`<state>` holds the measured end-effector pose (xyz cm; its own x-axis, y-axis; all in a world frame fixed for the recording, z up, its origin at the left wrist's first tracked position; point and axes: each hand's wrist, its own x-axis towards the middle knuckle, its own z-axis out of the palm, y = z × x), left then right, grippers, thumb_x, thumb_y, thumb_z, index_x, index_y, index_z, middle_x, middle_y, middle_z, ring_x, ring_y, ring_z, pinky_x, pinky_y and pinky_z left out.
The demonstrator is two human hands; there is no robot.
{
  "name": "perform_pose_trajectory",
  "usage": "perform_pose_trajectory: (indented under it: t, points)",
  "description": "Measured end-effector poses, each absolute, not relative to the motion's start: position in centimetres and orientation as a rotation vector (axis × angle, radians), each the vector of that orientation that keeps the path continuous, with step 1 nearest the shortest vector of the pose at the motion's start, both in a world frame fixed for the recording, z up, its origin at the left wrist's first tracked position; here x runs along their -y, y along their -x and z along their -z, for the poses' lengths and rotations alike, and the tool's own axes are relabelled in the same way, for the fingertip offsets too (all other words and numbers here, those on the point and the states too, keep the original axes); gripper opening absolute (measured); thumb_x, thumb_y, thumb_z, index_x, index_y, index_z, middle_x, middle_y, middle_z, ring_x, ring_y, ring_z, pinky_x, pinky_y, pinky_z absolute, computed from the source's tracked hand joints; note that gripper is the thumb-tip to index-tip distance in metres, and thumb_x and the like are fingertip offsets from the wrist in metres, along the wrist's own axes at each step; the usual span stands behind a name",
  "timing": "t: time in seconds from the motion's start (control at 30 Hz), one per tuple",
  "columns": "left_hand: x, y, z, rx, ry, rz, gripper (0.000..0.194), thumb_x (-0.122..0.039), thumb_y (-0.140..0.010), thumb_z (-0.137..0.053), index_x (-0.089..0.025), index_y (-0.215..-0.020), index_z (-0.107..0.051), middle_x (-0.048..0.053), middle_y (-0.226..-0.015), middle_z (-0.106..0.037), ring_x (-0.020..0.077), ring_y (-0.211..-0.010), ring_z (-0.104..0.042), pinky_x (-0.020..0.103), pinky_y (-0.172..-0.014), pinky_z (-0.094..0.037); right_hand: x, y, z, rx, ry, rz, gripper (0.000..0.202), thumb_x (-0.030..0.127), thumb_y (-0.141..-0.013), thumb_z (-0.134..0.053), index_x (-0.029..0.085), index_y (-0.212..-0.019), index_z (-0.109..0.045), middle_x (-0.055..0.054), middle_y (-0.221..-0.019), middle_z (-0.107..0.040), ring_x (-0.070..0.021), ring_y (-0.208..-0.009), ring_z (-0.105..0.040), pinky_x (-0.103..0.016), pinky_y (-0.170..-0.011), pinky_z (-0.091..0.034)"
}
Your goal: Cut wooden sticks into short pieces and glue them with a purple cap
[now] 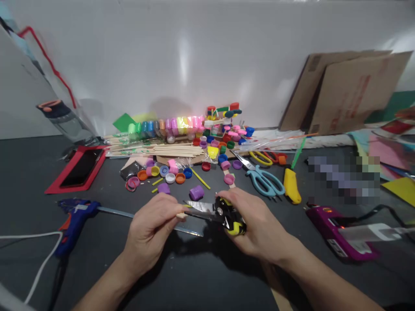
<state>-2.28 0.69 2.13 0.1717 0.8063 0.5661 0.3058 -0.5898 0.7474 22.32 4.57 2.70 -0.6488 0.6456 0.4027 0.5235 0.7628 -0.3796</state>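
Dark tabletop bears: blue glue gun at 9 o'clock; red sheet, 10; coloured caps, 11; blue-handled scissors, 2; magenta device, 3.

Your left hand and right hand are bare, and so are your left wrist and right wrist. Your left forearm and right forearm show uncovered as far as the view reaches, each narrow near the wrist and broader farther back. Finer details of your hands are too small to tell.
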Motion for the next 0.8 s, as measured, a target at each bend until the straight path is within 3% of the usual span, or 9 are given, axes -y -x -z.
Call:
perform_pose_trajectory:
  t: [0.2, 0.4, 0.8]
  points:
    - [-0.8, 2.27, -2.19, -1.06, -2.063, -1.398, 0.018, -0.009, -0.09, -0.056, -0.018, -0.092, -0.071, 0.005, -0.079, -0.07, 0.0181, -0.077, -0.062, 0.031, -0.072, -0.049, -4.39, -22.11, -3.09, 2.464, 0.859, -0.185, 0.049, 0.01, -0.066, -0.052, 0.016, -0.115, -0.047, -0.009, -0.089, -0.061, -0.0243, -0.079, -0.058, -0.036, -0.067, -0.05]
    - [-0.76, 2.39, -1.98, -1.027, -2.042, -1.362, 0.02, -0.004, -0.088, -0.055, -0.018, -0.089, -0.069, 0.004, -0.08, -0.068, 0.0174, -0.079, -0.062, 0.031, -0.075, -0.048, -4.24, -22.15, -3.14, 2.492, 0.872, -0.157, 0.048, 0.011, -0.067, -0.052, 0.013, -0.115, -0.049, -0.012, -0.091, -0.063, -0.0263, -0.081, -0.06, -0.039, -0.071, -0.052]
    - [-0.84, 2.35, -1.87, -1.01, -1.946, -1.3, 0.019, -0.007, -0.089, -0.055, -0.017, -0.078, -0.066, 0.003, -0.076, -0.065, 0.0163, -0.075, -0.06, 0.031, -0.071, -0.047, -3.9, -22.2, -3.36, 2.556, 0.904, -0.118, 0.045, 0.008, -0.064, -0.047, 0.009, -0.109, -0.052, -0.013, -0.085, -0.062, -0.0255, -0.076, -0.06, -0.035, -0.064, -0.051]
